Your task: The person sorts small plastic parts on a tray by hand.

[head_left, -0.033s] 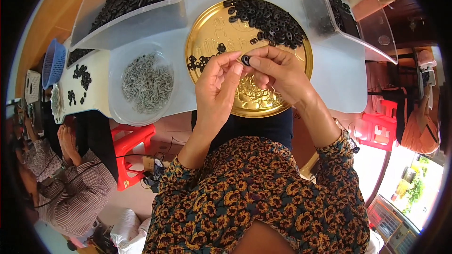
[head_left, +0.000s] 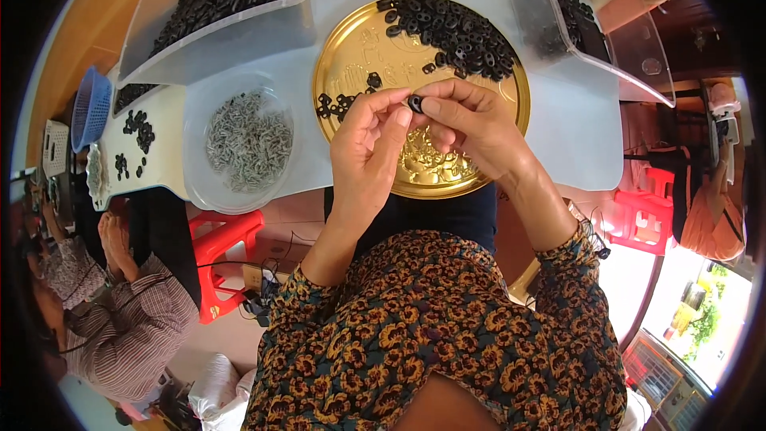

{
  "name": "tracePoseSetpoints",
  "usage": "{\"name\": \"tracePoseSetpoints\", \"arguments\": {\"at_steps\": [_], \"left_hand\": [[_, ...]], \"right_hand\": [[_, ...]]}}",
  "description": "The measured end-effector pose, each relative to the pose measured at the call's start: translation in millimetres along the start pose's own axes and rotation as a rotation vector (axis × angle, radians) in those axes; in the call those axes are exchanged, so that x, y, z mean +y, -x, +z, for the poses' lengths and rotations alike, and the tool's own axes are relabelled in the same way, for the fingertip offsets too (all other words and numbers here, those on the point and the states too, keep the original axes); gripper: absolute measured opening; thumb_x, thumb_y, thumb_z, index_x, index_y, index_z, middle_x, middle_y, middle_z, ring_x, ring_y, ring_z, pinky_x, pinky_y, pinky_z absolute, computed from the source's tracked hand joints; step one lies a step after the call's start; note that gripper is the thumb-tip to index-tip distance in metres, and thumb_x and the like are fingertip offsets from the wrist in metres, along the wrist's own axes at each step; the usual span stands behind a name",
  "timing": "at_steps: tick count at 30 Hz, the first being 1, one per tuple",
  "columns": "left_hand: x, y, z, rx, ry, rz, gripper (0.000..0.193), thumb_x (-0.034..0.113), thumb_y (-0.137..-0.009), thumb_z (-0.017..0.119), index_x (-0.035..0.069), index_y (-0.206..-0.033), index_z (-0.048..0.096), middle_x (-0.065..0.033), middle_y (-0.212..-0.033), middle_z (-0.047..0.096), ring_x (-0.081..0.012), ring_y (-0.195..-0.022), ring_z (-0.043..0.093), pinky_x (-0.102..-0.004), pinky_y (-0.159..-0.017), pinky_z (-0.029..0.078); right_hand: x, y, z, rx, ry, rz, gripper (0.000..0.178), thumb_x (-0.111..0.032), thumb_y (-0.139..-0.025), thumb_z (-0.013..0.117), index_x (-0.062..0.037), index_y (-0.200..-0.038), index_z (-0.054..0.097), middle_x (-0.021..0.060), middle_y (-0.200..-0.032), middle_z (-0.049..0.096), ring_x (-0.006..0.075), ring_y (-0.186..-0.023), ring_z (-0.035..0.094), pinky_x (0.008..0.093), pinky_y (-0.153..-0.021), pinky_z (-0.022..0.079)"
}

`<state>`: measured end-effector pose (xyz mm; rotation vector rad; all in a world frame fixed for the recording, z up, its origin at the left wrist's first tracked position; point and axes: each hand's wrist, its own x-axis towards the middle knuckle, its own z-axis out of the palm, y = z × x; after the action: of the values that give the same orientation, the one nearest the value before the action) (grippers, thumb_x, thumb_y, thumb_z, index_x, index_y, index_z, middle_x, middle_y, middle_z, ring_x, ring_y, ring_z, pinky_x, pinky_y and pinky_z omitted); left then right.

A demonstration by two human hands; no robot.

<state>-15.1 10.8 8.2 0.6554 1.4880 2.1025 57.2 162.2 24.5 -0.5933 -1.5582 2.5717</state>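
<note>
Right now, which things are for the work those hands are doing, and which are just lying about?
Likely in use:
black piece in the right hand, left hand close by;
loose black pieces on the gold tray;
clear bowl of small metal parts.

Probably just about:
blue basket;
white basket;
white sacks.

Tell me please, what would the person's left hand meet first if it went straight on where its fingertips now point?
The left hand would probably first meet the small, rounded, black, plastic-looking piece pinched by the right hand. Depth is unclear, so hand and piece may already touch.
</note>
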Motion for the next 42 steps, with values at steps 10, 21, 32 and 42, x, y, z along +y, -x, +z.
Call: {"name": "tracePoseSetpoints", "arguments": {"at_steps": [10,21,32,42], "left_hand": [[-5.3,12.6,-19.6,0.047,-0.108,0.001,0.019,0.008,-0.096,0.054,-0.002,-0.112,0.059,-0.006,-0.092,0.063,-0.0123,-0.088,0.059,-0.026,-0.084,0.046],[-4.2,16.5,-21.1,0.049,-0.083,-0.014,0.018,0.006,-0.096,0.054,-0.003,-0.111,0.059,-0.0054,-0.096,0.062,-0.0103,-0.089,0.058,-0.0238,-0.083,0.046],[-2.0,15.8,-22.0,0.043,-0.078,-0.042,0.018,0.006,-0.096,0.054,-0.003,-0.111,0.058,-0.0045,-0.098,0.061,-0.0088,-0.089,0.057,-0.0222,-0.081,0.046],[-9.9,6.0,-14.1,0.084,-0.245,0.176,0.019,0.004,-0.093,0.057,-0.002,-0.111,0.059,-0.0075,-0.098,0.059,-0.0116,-0.087,0.058,-0.0235,-0.078,0.047]], "right_hand": [[-11.9,-12.5,-45.8,0.136,1.391,-0.489,0.012,-0.014,-0.085,0.062,-0.0046,-0.091,0.066,0.012,-0.085,0.063,0.0265,-0.075,0.065,0.0369,-0.068,0.052],[-24.6,-57.4,-32.0,0.043,1.81,-0.596,0.015,-0.019,-0.084,0.059,-0.0078,-0.085,0.069,0.011,-0.091,0.061,0.0295,-0.076,0.064,0.0394,-0.068,0.053],[-18.4,-62.3,-30.1,-0.096,1.791,-0.731,0.013,-0.015,-0.078,0.064,-0.0033,-0.081,0.058,0.0107,-0.08,0.058,0.0319,-0.073,0.061,0.0405,-0.065,0.051],[-7.3,-14.6,8.4,-0.02,0.374,-0.091,0.02,-0.012,-0.088,0.066,-0.0004,-0.104,0.062,0.0019,-0.075,0.062,0.0072,-0.063,0.053,0.0222,-0.055,0.044]]}}
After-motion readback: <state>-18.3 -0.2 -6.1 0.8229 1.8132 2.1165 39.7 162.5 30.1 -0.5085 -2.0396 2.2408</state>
